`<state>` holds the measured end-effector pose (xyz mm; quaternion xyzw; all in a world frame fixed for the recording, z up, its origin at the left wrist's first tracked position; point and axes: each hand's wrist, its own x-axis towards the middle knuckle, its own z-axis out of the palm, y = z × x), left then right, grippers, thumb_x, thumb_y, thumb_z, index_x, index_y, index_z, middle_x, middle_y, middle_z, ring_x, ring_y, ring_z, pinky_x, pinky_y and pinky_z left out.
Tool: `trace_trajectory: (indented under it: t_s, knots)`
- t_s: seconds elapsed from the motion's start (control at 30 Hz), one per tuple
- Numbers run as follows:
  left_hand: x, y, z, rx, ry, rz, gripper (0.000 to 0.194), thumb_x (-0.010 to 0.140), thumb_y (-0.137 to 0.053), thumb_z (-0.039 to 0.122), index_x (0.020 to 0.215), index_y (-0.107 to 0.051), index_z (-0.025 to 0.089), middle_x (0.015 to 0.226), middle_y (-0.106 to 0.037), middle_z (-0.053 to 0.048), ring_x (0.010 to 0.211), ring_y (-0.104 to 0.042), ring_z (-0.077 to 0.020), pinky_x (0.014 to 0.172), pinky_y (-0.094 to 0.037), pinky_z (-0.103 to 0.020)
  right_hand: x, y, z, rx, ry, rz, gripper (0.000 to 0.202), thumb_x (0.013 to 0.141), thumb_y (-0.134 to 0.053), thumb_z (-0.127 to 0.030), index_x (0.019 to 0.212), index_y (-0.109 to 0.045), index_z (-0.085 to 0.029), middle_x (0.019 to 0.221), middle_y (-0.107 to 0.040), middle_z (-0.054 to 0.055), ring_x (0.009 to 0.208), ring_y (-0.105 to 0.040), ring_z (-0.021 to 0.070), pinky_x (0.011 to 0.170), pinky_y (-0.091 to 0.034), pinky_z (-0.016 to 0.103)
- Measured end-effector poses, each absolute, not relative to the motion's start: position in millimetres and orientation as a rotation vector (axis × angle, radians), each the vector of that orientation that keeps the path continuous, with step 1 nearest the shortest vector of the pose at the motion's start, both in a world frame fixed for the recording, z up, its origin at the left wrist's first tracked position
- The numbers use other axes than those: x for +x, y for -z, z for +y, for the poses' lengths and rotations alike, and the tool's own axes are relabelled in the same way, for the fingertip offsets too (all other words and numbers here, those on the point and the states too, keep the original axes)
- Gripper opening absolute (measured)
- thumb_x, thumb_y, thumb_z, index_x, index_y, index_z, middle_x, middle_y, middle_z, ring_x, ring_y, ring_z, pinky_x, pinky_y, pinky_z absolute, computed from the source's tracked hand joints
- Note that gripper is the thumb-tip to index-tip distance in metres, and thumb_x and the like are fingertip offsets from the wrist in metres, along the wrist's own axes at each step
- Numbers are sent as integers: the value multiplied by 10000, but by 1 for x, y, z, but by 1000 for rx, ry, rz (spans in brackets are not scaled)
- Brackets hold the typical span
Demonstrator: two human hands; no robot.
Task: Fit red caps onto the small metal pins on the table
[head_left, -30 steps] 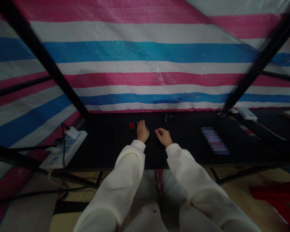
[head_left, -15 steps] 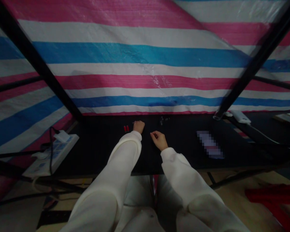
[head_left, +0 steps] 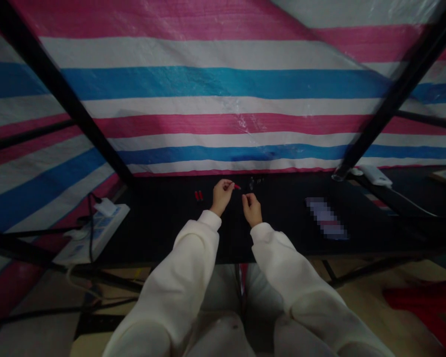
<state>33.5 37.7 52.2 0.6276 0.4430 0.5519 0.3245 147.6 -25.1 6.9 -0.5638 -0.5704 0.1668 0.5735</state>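
The left hand (head_left: pixel 223 194) is pinching a small red piece (head_left: pixel 237 187) between thumb and fingers; the piece juts from the fingertips toward the right, its free end pointing at the gap between the hands, above the far half of the black tabletop (head_left: pixel 156 233). The right hand (head_left: pixel 251 207) is just to the right and slightly nearer, its fingers bent inward with the thumb side facing left; whether its fingertips meet or hold anything, I cannot tell; the small red piece lies to its far left, apart from it.

Two red pieces (head_left: pixel 198 196) rest side by side on the tabletop, left of the left hand and apart from it; on the other side, beyond the right hand, a small clear item (head_left: pixel 251 183) sits near the far edge, with tiny light bits (head_left: pixel 260 181) just to its right.

Farther right lies a blurred-out flat object (head_left: pixel 326 218), set at a slant; a white power strip (head_left: pixel 92 238) with plugs and cables lies at the left end; a white device (head_left: pixel 375 175) with a cable is at the far right; a striped sheet (head_left: pixel 223 82) hangs behind the tabletop.
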Motion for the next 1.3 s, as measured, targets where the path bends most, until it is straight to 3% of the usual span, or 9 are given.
trace_trajectory:
  t_s: [0.2,0.6,0.9,1.1,1.3]
  knots:
    - [21,-33,0,1331,-1228,822,304,688,-628,336,893,-544,129,779,-648,-52,599,-570,-96,562,-386,-218,149,-12,-31,-1335,-392,-1371,359,865,-293,-471,785,-505,-193,661,-532,-1,590,-488,115,580,-361,218]
    - [13,-5,-3,1289,-1067,759,402,675,-654,361,969,-558,105,821,-657,-83,608,-600,-121,559,-400,-232,151,-6,-31,-1416,-344,-1493,451,864,-261,-509,631,-483,-192,540,-483,-11,507,-422,101,506,-307,204]
    - [16,-2,0,1146,-1164,870,416,722,-550,512,769,-530,100,620,-621,-55,491,-572,-107,514,-412,-231,150,-7,-32,-1368,-337,-1471,427,860,-293,-493,609,-451,-185,523,-412,-39,505,-370,84,515,-292,201]
    - [13,-1,3,1011,-1307,930,396,700,-577,501,744,-514,112,582,-582,-10,443,-520,-70,484,-401,-214,152,-6,-29,-1337,-421,-1310,413,852,-288,-500,712,-502,-176,597,-480,-23,565,-439,95,565,-352,205]
    - [11,3,4,1201,-1180,880,388,665,-622,469,787,-565,105,632,-596,-19,469,-523,-71,499,-400,-214,149,-4,-25,-1187,-489,-1471,320,806,-421,-449,829,-566,-164,811,-565,38,758,-520,133,666,-412,238]
